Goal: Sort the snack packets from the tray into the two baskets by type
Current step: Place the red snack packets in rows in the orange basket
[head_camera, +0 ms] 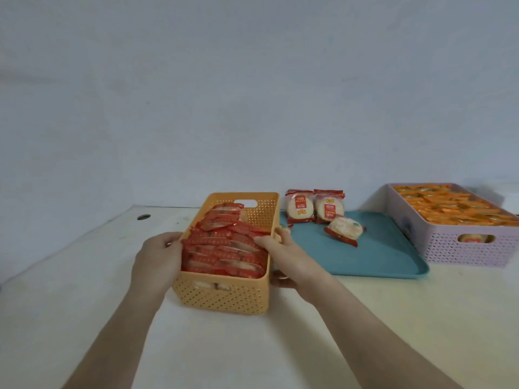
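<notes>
Three snack packets (300,210) sit on the teal tray (379,262): two upright at its far edge, one lying flat. Just left of the tray, the orange basket (224,299) is packed with red packets (224,248). The left hand (157,256) and right hand (283,251) grip its opposite side walls, probably to steady or shift it. The purple basket (463,248), on the right, holds orange packets (449,204).

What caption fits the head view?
Left hand and right hand grip the orange basket beside rice-cracker packets on the teal tray.
</notes>
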`<action>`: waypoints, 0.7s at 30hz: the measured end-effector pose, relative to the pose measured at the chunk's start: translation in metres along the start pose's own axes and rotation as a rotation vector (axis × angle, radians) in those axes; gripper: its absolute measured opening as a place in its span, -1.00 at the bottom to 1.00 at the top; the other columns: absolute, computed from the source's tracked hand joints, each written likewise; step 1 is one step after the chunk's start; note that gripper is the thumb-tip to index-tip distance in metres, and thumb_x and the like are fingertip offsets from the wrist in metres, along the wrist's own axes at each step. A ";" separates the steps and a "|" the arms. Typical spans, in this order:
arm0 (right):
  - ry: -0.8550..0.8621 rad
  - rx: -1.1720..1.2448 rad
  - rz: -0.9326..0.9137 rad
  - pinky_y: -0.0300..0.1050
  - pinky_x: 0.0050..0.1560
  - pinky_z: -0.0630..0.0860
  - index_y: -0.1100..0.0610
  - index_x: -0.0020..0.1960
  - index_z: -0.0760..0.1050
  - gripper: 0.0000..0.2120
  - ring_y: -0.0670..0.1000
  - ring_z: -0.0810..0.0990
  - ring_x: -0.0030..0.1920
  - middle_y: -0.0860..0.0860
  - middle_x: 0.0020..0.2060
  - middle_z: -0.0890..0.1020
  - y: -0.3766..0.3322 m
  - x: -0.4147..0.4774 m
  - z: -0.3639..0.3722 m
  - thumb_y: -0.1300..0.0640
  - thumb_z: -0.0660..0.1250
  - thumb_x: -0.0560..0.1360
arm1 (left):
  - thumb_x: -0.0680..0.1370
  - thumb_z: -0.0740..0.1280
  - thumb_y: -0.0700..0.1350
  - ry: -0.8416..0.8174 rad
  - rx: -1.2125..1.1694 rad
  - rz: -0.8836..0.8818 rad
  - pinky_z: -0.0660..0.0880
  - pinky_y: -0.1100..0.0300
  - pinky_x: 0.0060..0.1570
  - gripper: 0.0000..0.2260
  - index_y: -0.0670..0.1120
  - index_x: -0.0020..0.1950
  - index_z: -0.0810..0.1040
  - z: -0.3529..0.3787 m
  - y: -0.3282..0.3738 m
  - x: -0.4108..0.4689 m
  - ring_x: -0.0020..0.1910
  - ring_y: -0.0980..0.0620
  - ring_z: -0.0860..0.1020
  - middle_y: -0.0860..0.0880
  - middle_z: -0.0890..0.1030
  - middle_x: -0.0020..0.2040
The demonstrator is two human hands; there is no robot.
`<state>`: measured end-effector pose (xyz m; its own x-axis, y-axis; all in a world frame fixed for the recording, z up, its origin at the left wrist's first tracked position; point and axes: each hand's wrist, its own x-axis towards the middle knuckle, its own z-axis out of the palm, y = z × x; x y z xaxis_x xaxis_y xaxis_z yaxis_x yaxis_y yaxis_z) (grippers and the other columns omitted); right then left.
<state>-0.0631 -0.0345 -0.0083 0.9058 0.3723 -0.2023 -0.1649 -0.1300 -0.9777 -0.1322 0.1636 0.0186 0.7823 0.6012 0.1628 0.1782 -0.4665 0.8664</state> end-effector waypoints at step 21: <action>-0.088 -0.225 0.130 0.26 0.28 0.44 -0.28 0.33 0.36 -0.34 0.16 0.61 0.20 0.04 0.20 0.63 0.023 -0.105 -0.192 -0.33 0.47 0.29 | 0.40 0.37 -0.08 -0.593 -0.117 0.187 0.59 0.08 -0.31 -0.84 -0.10 -0.15 0.42 0.104 0.051 -0.087 -0.23 -0.02 0.64 -0.05 0.63 -0.20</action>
<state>-0.0867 -0.2527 0.0014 0.8437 0.4162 -0.3391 -0.1777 -0.3794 -0.9080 -0.1290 0.0203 -0.0001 0.9977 0.0386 0.0559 -0.0336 -0.4349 0.8999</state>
